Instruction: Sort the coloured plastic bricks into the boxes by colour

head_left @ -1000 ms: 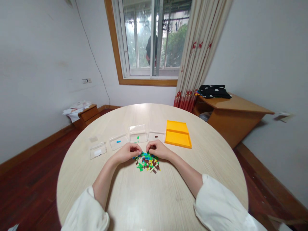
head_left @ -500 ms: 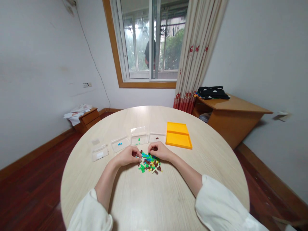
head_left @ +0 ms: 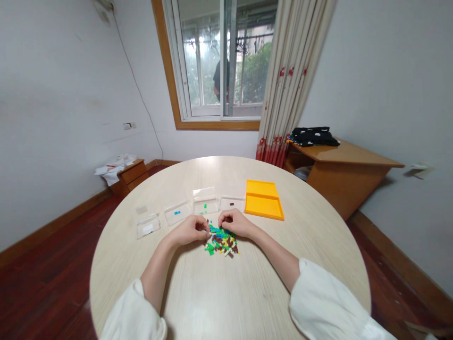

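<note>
A loose pile of small building bricks in green, blue, brown, yellow and cream lies on the round table. My left hand is at the pile's left edge, thumb and fingers pinched together. At the pile's far right side, my right hand also has its fingertips closed, among the bricks. What either pinch holds, if anything, is too small and hidden to tell. Past the hands, blue bricks lie in one clear box, green bricks in another, and a brown brick in a third.
A clear box with something white in it stands at the far left. The opened yellow case lies behind my right hand. A wooden desk with black cloth stands right, and a person shows through the window.
My left hand has shifted slightly right, its fingertips further over the pile's edge. The right hand stays about where it was at the bricks. The view has shifted a little.
</note>
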### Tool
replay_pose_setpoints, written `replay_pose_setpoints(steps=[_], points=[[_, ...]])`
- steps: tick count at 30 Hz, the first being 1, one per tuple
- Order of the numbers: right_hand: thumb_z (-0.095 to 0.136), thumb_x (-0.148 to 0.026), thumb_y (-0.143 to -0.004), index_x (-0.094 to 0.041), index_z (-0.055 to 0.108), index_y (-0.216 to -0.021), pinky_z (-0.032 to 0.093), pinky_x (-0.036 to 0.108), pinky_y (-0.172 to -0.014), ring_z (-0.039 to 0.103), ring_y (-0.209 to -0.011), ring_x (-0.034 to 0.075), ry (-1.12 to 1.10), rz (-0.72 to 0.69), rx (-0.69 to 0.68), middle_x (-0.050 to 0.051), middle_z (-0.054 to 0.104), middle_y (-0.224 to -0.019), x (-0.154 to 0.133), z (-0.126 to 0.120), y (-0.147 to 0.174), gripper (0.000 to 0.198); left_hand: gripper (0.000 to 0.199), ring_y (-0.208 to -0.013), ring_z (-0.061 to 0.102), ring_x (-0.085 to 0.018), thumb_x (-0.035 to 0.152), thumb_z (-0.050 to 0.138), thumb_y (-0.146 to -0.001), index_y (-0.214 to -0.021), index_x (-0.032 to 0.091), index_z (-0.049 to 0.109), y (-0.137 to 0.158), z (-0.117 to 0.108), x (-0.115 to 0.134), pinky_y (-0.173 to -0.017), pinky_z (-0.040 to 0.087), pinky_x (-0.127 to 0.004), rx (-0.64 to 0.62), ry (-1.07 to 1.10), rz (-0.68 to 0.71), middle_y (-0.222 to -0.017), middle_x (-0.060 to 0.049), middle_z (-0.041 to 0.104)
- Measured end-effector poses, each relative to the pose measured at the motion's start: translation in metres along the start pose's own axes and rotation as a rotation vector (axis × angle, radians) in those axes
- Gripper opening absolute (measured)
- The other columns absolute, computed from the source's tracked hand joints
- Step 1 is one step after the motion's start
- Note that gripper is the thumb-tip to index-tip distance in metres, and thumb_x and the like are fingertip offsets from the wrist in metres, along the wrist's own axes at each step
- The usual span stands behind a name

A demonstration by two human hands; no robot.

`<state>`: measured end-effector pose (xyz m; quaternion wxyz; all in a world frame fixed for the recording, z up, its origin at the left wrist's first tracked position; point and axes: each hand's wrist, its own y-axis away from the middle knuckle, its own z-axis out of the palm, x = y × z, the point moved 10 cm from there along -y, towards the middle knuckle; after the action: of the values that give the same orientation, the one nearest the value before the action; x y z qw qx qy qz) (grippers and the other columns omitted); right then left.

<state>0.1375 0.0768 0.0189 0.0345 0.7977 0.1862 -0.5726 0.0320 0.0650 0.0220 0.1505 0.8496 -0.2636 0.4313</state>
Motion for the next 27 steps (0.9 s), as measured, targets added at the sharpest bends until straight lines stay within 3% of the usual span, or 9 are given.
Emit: replay_pose_setpoints(steps=[8, 13, 27], points=[[0.048, -0.006, -0.057, -0.014, 0.06, -0.054, 0.038, 0.018, -0.053, 0.046, -0.051, 0.007, -0.015, 0.009, -0.011, -0.004, 0.056, -0.052, -0.0002, 0.001, 0.0003, 0.015, 0.007, -0.061, 0.046, -0.009, 0.019, 0.063, -0.057, -0.06, 0.013, 0.06, -0.0042, -0.0046, -0.0017, -0.057, 0.035, -0.023, 0.048, 0.172, 0.069, -0.072, -0.004, 0.061], [0.048, -0.005, -0.056, -0.014, 0.061, -0.055, 0.037, 0.018, -0.052, 0.046, -0.051, 0.007, -0.01, -0.008, -0.012, -0.004, 0.056, -0.052, -0.0005, 0.0012, 0.0001, 0.016, 0.012, -0.059, 0.048, -0.009, 0.02, 0.064, -0.057, -0.056, 0.013, 0.053, -0.0052, -0.0051, -0.0027, -0.056, 0.035, -0.023, 0.064, 0.284, 0.073, -0.069, -0.003, 0.06], [0.047, -0.005, -0.056, -0.013, 0.061, -0.054, 0.037, 0.018, -0.053, 0.047, -0.051, 0.007, -0.01, -0.007, -0.017, -0.003, 0.056, -0.052, 0.0003, 0.0022, -0.0006, 0.016, 0.015, -0.051, 0.039, -0.006, 0.024, 0.066, -0.06, -0.06, 0.013, 0.056, -0.0049, -0.0095, -0.003, -0.049, 0.028, -0.021, 0.105, 0.216, 0.045, -0.06, 0.001, 0.055]])
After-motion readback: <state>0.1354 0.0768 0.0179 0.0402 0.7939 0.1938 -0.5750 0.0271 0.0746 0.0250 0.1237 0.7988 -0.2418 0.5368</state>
